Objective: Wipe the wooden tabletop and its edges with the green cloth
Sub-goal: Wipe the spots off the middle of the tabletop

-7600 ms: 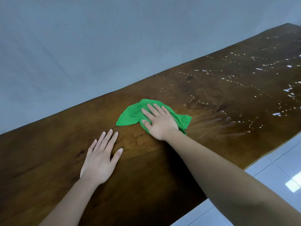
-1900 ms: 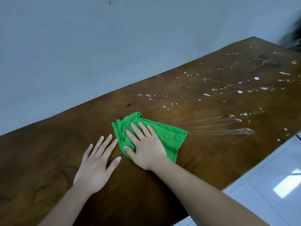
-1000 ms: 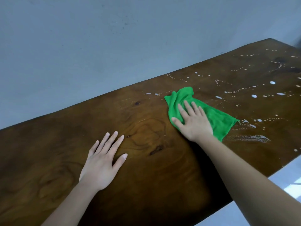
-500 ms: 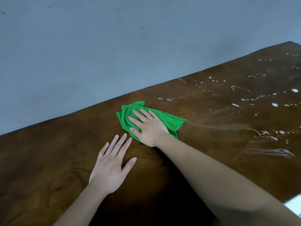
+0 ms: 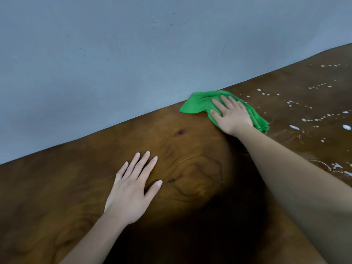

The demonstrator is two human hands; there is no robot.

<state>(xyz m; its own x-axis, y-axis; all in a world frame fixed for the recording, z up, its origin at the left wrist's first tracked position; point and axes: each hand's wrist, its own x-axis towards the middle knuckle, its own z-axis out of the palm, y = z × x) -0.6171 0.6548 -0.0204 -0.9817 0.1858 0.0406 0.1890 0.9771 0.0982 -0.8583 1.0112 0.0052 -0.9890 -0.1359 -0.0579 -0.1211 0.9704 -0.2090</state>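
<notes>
**A:** What did we see at the left?

**B:** We saw our left grip [image 5: 131,189], a bare hand, lying flat on the tabletop [image 5: 181,145]. It was palm down, with fingers straight and a little spread, holding nothing. The wood around it was dark brown, with swirling grain just to its right.

**A:** And behind it?

**B:** A plain grey-blue wall [image 5: 133,54] ran along the tabletop's far edge.

**A:** Where was the cloth?

**B:** We found the green cloth [image 5: 198,105] right of the middle, bunched at the far edge where the tabletop met the wall. Its left corner stuck out past our fingers. Our right grip [image 5: 233,117] lay flat on top of it, fingers straight and pressing down, not curled round the fabric. The arm reached in from the lower right.

**A:** Anything further right?

**B:** We noted white droplets [image 5: 294,127] scattered over the wood past the cloth, some in dotted lines. There were also wet streaks [image 5: 337,166] near the right border of the view, close to our forearm.
</notes>
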